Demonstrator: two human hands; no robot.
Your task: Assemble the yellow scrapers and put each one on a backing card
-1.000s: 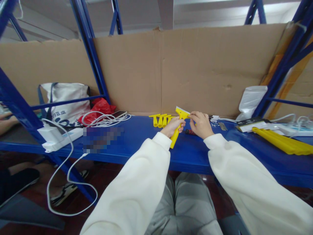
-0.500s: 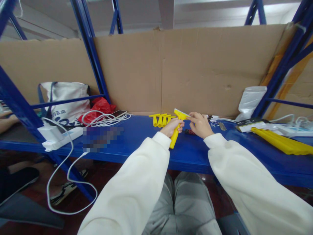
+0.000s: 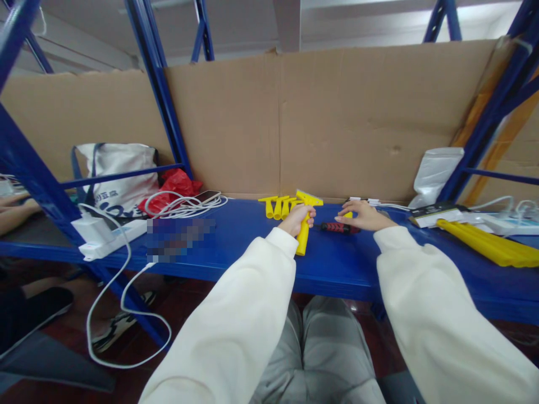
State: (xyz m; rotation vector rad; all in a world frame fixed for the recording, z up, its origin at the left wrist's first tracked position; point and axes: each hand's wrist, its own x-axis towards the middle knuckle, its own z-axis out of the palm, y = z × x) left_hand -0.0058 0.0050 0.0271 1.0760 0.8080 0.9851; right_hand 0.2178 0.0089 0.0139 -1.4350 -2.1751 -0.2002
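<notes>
A yellow scraper (image 3: 302,241) with a T-shaped head is in my left hand (image 3: 298,220), fingers wrapped round its handle just below the head. The head points up and away from me, and a greyish strip shows on it. To the right, my right hand (image 3: 362,215) is low over the shelf, thumb and fingers about a small yellow piece (image 3: 348,214). Part of that piece is hidden by the fingers. Just below this hand lies a red and black screwdriver-like handle (image 3: 337,227), its right end near the palm. Several yellow scraper handles (image 3: 278,209) lie in a row behind my left hand.
Coiled white cable (image 3: 189,206), a red bag (image 3: 179,184) and a power strip (image 3: 118,238) occupy the left. Long yellow parts (image 3: 484,244) and a white pouch (image 3: 435,174) lie right. A cardboard wall (image 3: 337,123) closes the back; another person's arm (image 3: 19,214) is far left.
My right hand has left the scraper's head and moved right to the small yellow piece, uncovering the red and black handle. My left hand still grips the scraper, now slightly more upright.
</notes>
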